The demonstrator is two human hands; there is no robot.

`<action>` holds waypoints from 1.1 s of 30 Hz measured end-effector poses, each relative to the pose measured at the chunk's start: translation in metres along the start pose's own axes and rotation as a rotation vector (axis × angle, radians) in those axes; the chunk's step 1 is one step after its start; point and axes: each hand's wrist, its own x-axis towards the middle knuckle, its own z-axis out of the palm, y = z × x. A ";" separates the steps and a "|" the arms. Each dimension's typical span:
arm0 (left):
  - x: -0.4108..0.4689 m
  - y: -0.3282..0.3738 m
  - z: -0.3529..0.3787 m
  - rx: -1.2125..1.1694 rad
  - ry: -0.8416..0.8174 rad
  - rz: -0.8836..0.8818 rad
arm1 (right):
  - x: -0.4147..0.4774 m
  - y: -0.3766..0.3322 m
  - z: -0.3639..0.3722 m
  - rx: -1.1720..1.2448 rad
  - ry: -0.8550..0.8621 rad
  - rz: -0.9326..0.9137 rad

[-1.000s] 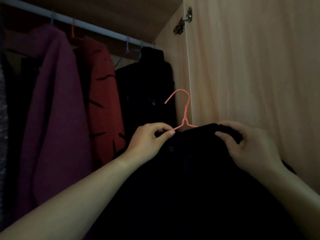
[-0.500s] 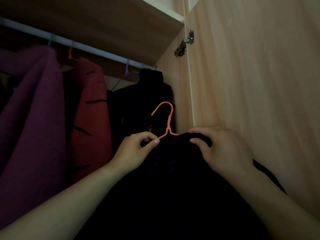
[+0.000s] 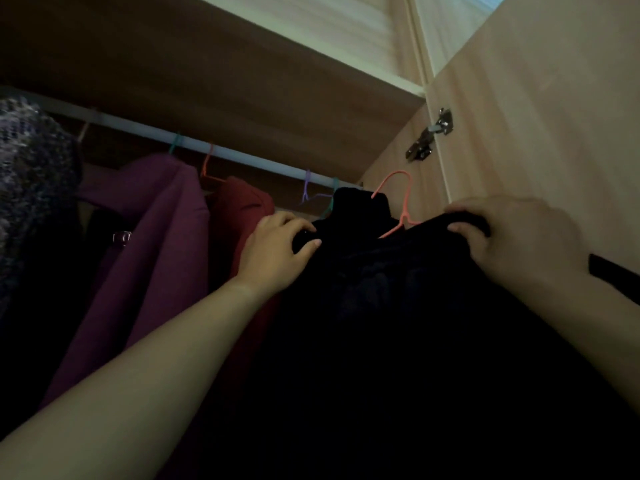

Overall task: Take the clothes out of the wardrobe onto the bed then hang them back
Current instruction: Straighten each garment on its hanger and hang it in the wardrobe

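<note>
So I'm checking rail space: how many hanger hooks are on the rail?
4 clear: teal, orange, purple, teal. A pale one far left is unclear. The pink hanger isn't on yet.

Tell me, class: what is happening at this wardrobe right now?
A person holds a black garment on a pink hanger up toward the wardrobe rail. The left hand and right hand each grip a shoulder of it. The hook is not yet over the rail. A purple coat and a red coat already hang there.

wardrobe rail (image 3: 242, 160), purple coat (image 3: 145, 244), red coat (image 3: 239, 216) hanging
</note>
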 end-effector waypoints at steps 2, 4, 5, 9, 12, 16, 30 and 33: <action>0.016 -0.016 0.005 0.062 0.081 0.031 | 0.011 -0.008 0.015 -0.010 0.012 -0.016; 0.034 -0.032 0.010 0.142 0.096 0.038 | 0.020 -0.017 0.036 0.043 0.017 -0.056; 0.044 -0.039 0.013 0.177 0.071 0.033 | 0.024 -0.022 0.046 0.062 0.009 -0.081; 0.078 -0.073 0.024 0.246 -0.084 0.019 | 0.037 -0.041 0.077 0.058 -0.013 -0.101; 0.079 -0.109 0.029 0.250 -0.131 0.054 | 0.047 -0.057 0.092 -0.015 -0.013 -0.107; 0.061 -0.149 0.025 0.258 -0.091 0.186 | 0.067 -0.084 0.112 -0.106 -0.008 -0.080; 0.031 -0.241 0.022 0.125 0.059 0.247 | 0.169 -0.139 0.182 -0.086 0.117 -0.036; 0.036 -0.239 0.021 0.073 0.108 0.316 | 0.196 -0.153 0.197 -0.067 0.129 0.022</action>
